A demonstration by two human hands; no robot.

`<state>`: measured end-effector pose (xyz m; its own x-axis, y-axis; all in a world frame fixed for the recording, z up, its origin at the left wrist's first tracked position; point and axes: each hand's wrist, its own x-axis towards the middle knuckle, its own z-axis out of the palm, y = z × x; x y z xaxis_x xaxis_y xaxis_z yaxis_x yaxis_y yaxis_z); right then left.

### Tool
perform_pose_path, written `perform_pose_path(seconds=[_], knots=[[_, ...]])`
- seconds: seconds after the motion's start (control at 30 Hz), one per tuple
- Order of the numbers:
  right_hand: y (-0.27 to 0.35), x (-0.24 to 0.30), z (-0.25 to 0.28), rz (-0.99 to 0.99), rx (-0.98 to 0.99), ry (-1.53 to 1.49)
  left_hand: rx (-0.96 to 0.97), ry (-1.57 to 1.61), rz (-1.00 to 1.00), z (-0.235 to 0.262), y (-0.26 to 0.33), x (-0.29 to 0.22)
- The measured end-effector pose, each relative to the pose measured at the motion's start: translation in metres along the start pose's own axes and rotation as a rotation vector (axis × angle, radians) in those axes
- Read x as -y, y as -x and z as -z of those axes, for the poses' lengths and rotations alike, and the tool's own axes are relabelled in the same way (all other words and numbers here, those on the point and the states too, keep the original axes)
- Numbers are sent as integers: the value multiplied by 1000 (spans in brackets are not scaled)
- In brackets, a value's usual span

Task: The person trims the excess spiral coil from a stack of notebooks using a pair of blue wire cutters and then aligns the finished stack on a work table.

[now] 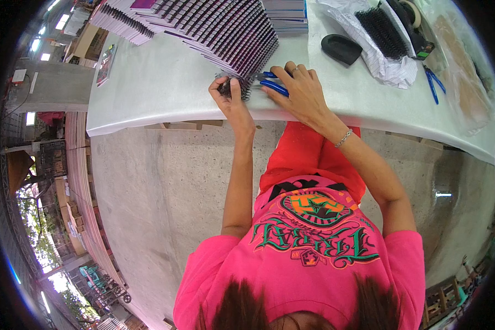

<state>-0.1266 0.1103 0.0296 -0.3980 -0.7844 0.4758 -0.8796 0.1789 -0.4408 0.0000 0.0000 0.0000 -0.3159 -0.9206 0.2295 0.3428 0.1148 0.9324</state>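
Note:
My left hand (pixel 229 93) pinches the black wire spiral binding (pixel 237 87) of the nearest notebook at the table's front edge. My right hand (pixel 297 88) grips blue-handled pliers (pixel 270 83), whose jaws point left toward that spiral. The notebook belongs to a long fanned row of spiral-bound notebooks (pixel 225 30) with purple-edged covers that runs up and to the left across the white table (pixel 165 88).
A black oval object (pixel 341 48) and a bundle of black spiral wire on white paper (pixel 382 33) lie at the right. A second pair of blue-handled pliers (pixel 433 82) rests further right. A stack of books (pixel 286 16) stands behind. Concrete floor lies below.

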Motion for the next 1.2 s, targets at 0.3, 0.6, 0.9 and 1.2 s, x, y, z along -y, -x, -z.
perform_pose_path(seconds=[0.3, 0.6, 0.9, 1.2], knots=[[-3, 6, -5, 39, -64, -8, -31, -547, -293, -12, -3, -14], [-4, 0, -11, 66, -62, -14, 48, -703, -381, -14, 3, -13], [-9, -4, -10, 110, -10, -41, 58, -725, -399, -16, 6, -10], [-2, 1, -3, -4, 0, -26, 13, -647, -384, -15, 6, -6]])
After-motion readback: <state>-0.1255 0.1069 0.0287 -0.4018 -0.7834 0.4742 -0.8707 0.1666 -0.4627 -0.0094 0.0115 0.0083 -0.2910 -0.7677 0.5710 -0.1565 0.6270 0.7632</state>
